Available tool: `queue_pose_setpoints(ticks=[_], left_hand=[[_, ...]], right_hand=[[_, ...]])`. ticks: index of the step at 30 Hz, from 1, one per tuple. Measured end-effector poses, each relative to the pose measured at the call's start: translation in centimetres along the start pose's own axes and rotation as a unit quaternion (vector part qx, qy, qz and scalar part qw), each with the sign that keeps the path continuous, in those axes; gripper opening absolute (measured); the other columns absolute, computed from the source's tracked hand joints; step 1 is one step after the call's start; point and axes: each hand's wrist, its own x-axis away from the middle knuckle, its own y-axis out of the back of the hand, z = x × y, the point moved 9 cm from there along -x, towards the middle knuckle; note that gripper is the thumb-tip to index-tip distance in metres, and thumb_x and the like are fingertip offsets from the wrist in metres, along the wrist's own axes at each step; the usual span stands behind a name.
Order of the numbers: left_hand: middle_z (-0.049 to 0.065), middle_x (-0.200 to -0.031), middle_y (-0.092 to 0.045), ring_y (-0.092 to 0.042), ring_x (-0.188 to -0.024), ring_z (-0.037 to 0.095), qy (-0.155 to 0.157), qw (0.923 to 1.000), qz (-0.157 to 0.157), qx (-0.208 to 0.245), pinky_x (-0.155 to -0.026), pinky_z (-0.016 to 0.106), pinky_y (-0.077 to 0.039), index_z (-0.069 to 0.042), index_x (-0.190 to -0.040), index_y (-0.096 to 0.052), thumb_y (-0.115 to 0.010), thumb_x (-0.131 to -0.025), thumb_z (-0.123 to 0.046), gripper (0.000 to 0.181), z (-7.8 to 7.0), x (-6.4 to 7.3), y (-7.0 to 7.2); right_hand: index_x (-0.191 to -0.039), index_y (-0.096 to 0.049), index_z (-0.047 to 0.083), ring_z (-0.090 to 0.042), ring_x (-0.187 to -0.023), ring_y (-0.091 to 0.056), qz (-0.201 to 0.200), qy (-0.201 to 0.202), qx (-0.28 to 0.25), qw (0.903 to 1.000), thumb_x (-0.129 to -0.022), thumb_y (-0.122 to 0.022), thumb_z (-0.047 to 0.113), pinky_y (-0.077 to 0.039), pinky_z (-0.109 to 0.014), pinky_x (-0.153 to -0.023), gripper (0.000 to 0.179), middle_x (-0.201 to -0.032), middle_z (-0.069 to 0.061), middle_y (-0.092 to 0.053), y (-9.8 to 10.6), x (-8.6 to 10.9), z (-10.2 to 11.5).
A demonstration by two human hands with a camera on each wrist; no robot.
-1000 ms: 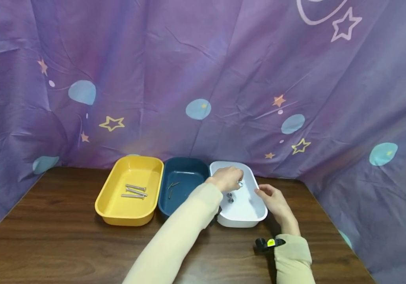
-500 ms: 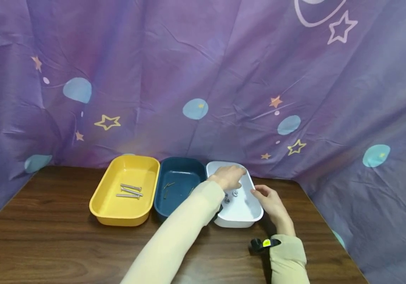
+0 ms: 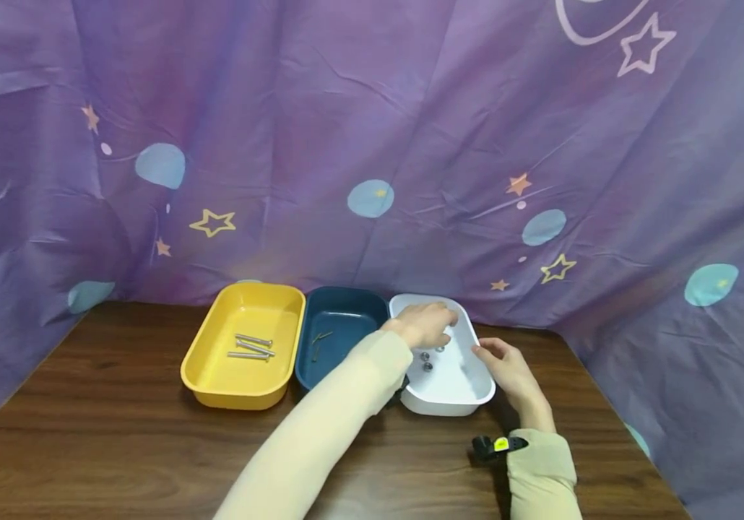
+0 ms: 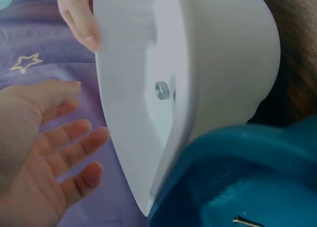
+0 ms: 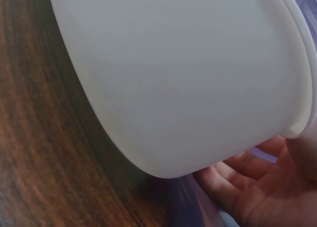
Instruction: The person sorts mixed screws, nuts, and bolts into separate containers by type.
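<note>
My left hand (image 3: 425,325) is over the white tray (image 3: 453,396), its fingers spread and relaxed with nothing between them, as the left wrist view confirms. Beneath it, a few metal hex nuts (image 3: 427,367) lie on the tray floor; one nut (image 4: 162,90) shows plainly in the left wrist view. At the tray's right side, my right hand (image 3: 507,372) holds the rim, thumb on the edge and the other fingers along the outer wall. The right wrist view shows those fingers (image 5: 247,180) partly hidden behind the wall.
Left of the white tray, a dark blue tray (image 3: 310,368) contains several small thin screws (image 3: 320,336). Further left stands a yellow tray (image 3: 216,375) with long bolts (image 3: 253,348). The trays sit on a wooden table (image 3: 118,433), with a purple curtain (image 3: 300,144) behind.
A hex nut that was at my left fingertips one second ago now lies on the white tray floor; the fingers have opened. My right hand has stayed on the rim. The head view shifted slightly.
</note>
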Motion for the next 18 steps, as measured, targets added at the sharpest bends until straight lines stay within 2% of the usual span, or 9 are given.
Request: queue_pose_setpoints(ticks=[6,10,12,15,18], left_hand=[[-0.001,-0.123,-0.058,-0.056,-0.111,0.014,-0.012,0.9999,0.000,0.012,-0.092,0.032,-0.045,-0.018,-0.129,-0.061,-0.062,-0.096,-0.030,0.036,-0.4,1.4,0.7],[-0.001,-0.122,-0.058,-0.056,-0.111,0.013,-0.009,0.9997,-0.006,0.023,-0.092,0.031,-0.045,-0.018,-0.131,-0.060,-0.060,-0.097,-0.036,0.038,-0.1,3.1,0.8],[-0.001,-0.125,-0.058,-0.055,-0.112,0.014,0.000,0.9995,-0.014,0.028,-0.093,0.032,-0.045,-0.019,-0.133,-0.059,-0.057,-0.098,-0.041,0.041,0.1,4.1,1.0],[0.000,-0.132,-0.056,-0.052,-0.120,0.017,0.022,0.9985,-0.026,0.043,-0.099,0.038,-0.042,-0.020,-0.137,-0.056,-0.053,-0.098,-0.047,0.047,0.7,5.7,1.2],[0.001,-0.139,-0.052,-0.048,-0.126,0.020,0.045,0.9962,-0.040,0.063,-0.103,0.044,-0.037,-0.021,-0.140,-0.052,-0.053,-0.097,-0.051,0.053,1.4,7.2,1.5]], right_hand=[[-0.123,-0.054,-0.010,-0.013,-0.082,-0.058,-0.003,0.022,0.000,0.9998,-0.100,-0.057,0.021,-0.050,-0.026,-0.068,0.039,-0.107,-0.020,-0.061,1.0,0.1,0.8],[-0.123,-0.052,-0.013,-0.011,-0.076,-0.059,-0.003,0.031,-0.008,0.9995,-0.100,-0.055,0.017,-0.051,-0.026,-0.066,0.038,-0.099,-0.013,-0.062,1.8,0.5,1.5],[-0.123,-0.050,-0.014,-0.013,-0.075,-0.060,-0.003,0.038,-0.008,0.9992,-0.101,-0.054,0.014,-0.053,-0.028,-0.065,0.036,-0.097,-0.014,-0.063,2.2,0.9,2.2],[-0.122,-0.050,-0.014,-0.016,-0.075,-0.062,-0.005,0.060,0.023,0.9979,-0.101,-0.053,0.013,-0.054,-0.028,-0.064,0.034,-0.101,-0.021,-0.063,2.9,1.6,4.0],[-0.121,-0.053,-0.011,-0.018,-0.076,-0.062,-0.018,0.105,0.086,0.9905,-0.100,-0.054,0.013,-0.054,-0.027,-0.063,0.032,-0.105,-0.026,-0.063,3.6,2.3,6.6]])
